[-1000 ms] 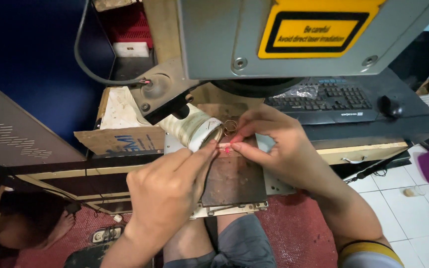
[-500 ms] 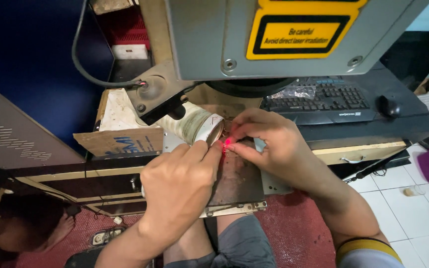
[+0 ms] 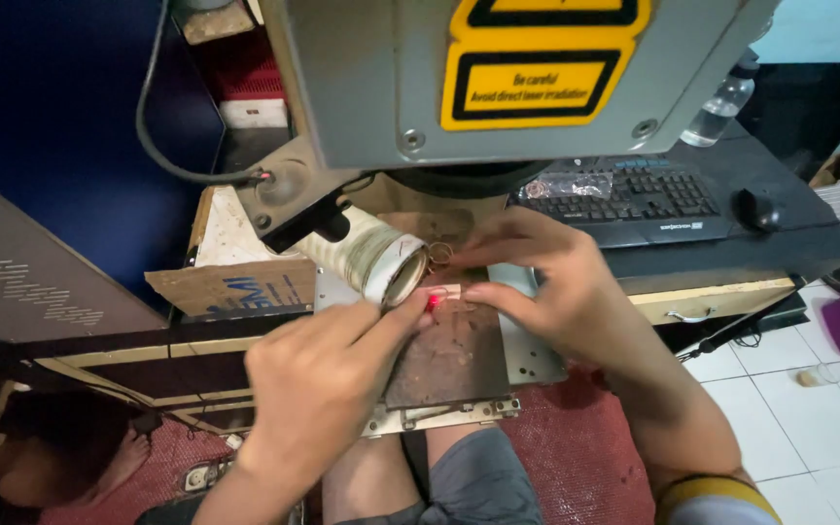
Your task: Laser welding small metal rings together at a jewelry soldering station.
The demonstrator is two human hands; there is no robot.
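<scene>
- The small piece (image 3: 447, 292) pinched between the two hands is mostly covered by fingertips; only a pale, flat sliver shows, and what it is cannot be made out.
- A red glow (image 3: 433, 302) sits on the left fingertip at that piece; its source is hidden under the grey machine head (image 3: 498, 78), whose top is cut off by the frame.
- The underside of the machine head is in shadow and cannot be read.
- The left hand (image 3: 318, 384) reaches in from below, back of the hand up, index finger and thumb stretched forward and closed narrowly on the near end of the piece.
- The right hand (image 3: 542, 282) comes from the right, wrist bent, fingers curled, thumb and index fingertip holding the far end of the piece; a yellow and dark cuff shows at the forearm.
- The piece lies just above a worn brown metal plate (image 3: 449, 360), directly under the machine head.
- A pale roll of tape (image 3: 376, 258) lies tilted just left of the fingertips, its open end facing them; whether it touches them cannot be told.
- A small ring (image 3: 439, 255) sits behind the fingers.
- Behind the right hand, a black keyboard (image 3: 634, 199) and mouse (image 3: 757, 207) rest on a dark desk.
- A clear bottle (image 3: 721, 107) stands at the back.
- White floor tiles (image 3: 789, 408) lie to the right, a red mat (image 3: 585, 467) below.
</scene>
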